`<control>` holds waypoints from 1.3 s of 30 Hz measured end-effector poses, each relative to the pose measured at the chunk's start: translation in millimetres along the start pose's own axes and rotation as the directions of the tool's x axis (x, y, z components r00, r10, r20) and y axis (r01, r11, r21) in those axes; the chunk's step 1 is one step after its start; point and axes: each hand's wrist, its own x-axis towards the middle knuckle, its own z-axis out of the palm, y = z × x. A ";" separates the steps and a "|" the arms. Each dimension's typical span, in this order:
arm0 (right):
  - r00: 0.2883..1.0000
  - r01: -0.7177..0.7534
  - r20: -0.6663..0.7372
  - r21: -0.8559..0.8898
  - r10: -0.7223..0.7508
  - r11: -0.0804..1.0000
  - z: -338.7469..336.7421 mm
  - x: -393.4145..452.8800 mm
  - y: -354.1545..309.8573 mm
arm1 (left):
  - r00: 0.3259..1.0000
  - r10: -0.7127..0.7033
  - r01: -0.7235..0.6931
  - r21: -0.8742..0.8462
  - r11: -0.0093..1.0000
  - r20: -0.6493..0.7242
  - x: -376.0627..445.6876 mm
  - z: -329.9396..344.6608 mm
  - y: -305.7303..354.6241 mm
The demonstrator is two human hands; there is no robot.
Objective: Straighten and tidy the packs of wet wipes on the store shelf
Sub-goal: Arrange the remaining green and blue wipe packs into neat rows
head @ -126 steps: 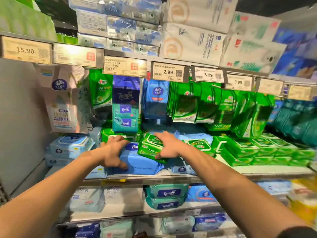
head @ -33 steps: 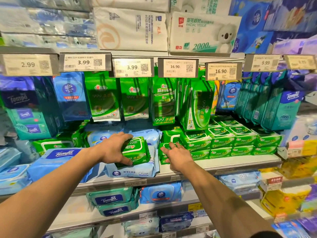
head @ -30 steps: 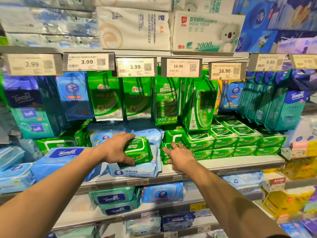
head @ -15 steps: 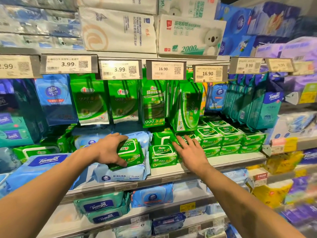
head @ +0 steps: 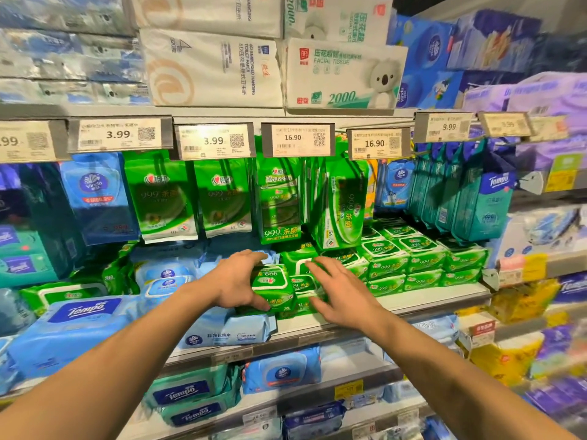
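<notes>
Gripping a green wipes pack [head: 273,287] by its near and far edges, the left hand [head: 236,285] was seen above a blue pack [head: 222,331]; just right, the right hand [head: 343,293] was spread flat on stacked green packs [head: 305,281]. Beyond, tidy rows [head: 413,262] could be toppled if the held pack were shoved in crooked.

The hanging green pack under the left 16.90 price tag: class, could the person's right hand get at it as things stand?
Probably yes. The right hand is open on the flat green packs just below the hanging green pack, holding nothing, and nothing stands between them. The left hand is busy with a green pack.
</notes>
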 end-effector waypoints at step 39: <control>0.864 -0.047 0.479 -0.237 0.158 0.970 -28.1 82.3 -44.4 | 0.945 -0.243 0.286 -0.189 0.939 0.219 -79.5 0.1 -103.4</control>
